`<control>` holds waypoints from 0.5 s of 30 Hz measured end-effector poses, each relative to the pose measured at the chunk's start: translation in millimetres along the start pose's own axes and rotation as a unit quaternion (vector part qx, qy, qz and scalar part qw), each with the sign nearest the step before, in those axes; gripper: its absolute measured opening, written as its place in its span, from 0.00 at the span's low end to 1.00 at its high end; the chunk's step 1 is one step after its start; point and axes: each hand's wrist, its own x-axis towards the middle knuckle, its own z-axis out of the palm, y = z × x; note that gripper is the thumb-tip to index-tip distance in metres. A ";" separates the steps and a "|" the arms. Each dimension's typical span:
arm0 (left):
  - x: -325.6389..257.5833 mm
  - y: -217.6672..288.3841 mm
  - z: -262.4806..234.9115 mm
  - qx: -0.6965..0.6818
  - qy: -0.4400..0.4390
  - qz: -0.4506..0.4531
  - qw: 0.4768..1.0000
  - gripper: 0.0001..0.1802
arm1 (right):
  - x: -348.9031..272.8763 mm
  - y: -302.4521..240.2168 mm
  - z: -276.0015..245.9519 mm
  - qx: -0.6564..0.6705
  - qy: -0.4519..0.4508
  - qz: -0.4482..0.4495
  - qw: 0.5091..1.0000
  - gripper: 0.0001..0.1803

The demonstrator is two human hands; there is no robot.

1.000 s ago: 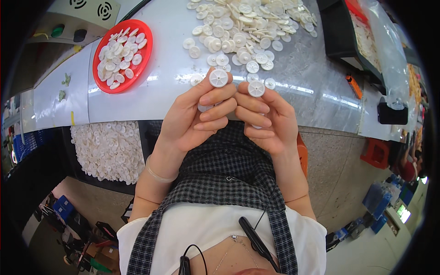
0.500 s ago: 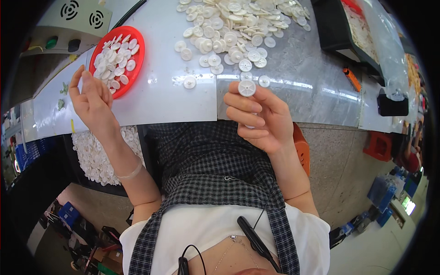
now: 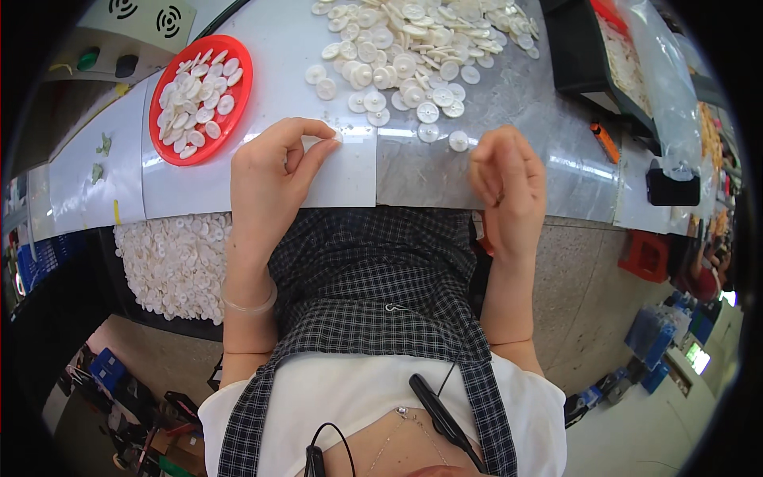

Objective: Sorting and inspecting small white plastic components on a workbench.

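My left hand (image 3: 269, 179) reaches over the white part of the table, thumb and forefinger pinched on the edge of a small white plastic gear (image 3: 338, 137). To the right, my right hand (image 3: 515, 187) is raised at the table's front edge with its fingers curled in. Whatever lies inside those fingers is hidden. A loose white gear (image 3: 458, 141) rests just left of the right hand. Beyond both hands spreads a pile of white gears (image 3: 405, 63). A red plate (image 3: 235, 118) holding several white gears sits left of my left hand.
Below the table's left side stands a dark bin full of white parts (image 3: 171, 270). A grey box with knobs (image 3: 103, 48) is at the far left. On the right are a black bin (image 3: 584, 63), an orange cutter (image 3: 606, 143) and a black phone-like object (image 3: 672, 188).
My left hand has come right from beside the red plate to the lone gear and pinched it. My right hand has moved right and curled in; the gear it showed is out of sight.
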 end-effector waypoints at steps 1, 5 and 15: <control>0.7 0.8 0.1 -0.008 -0.003 -0.005 1.000 0.07 | -0.2 -2.3 1.4 -0.206 0.064 -0.033 0.976 0.07; -1.6 9.1 0.1 -0.276 -0.022 -0.075 0.958 0.08 | 6.9 3.1 14.9 -0.450 0.079 -0.121 0.881 0.04; -7.7 6.7 18.6 -0.870 -0.230 -0.241 0.364 0.18 | 11.5 3.8 22.1 -0.554 0.063 -0.114 0.822 0.07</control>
